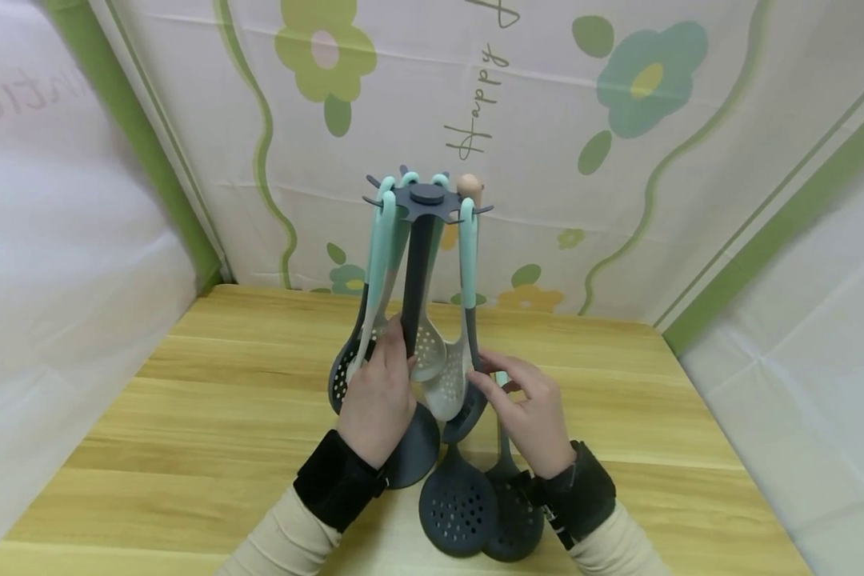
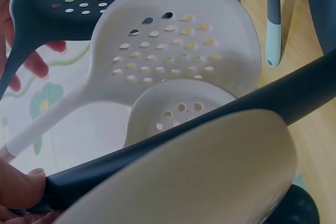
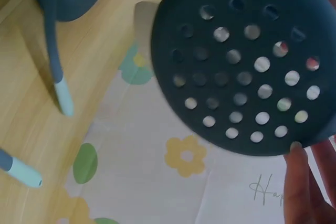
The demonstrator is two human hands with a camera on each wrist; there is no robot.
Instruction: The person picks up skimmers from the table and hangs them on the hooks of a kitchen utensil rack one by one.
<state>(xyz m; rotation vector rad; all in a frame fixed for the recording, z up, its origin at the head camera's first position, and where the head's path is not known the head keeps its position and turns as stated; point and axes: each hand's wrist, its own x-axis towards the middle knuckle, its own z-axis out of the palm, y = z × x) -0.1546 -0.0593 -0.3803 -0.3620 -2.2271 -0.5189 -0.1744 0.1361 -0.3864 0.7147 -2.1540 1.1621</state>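
Observation:
A utensil rack with a dark post (image 1: pixel 419 272) and hooked top (image 1: pixel 427 194) stands on its round dark base (image 1: pixel 418 452). Mint-handled utensils hang around it, among them a pale skimmer (image 2: pixel 178 45) and a pale spoon-like head (image 2: pixel 210 166). My left hand (image 1: pixel 378 400) grips the post; its thumb (image 2: pixel 23 184) shows against it in the left wrist view. At the rack's right side hangs a dark skimmer (image 3: pixel 236 66) with round holes. My right hand (image 1: pixel 529 408) pinches its rim between thumb and fingers.
Two dark perforated utensils lie on the wooden table (image 1: pixel 187 432) in front: a skimmer (image 1: pixel 459 508) and another (image 1: pixel 522 528) partly behind it. A rounded beige knob (image 1: pixel 470 188) tops the rack's right side. A flowered cloth (image 1: pixel 533 224) hangs behind the table.

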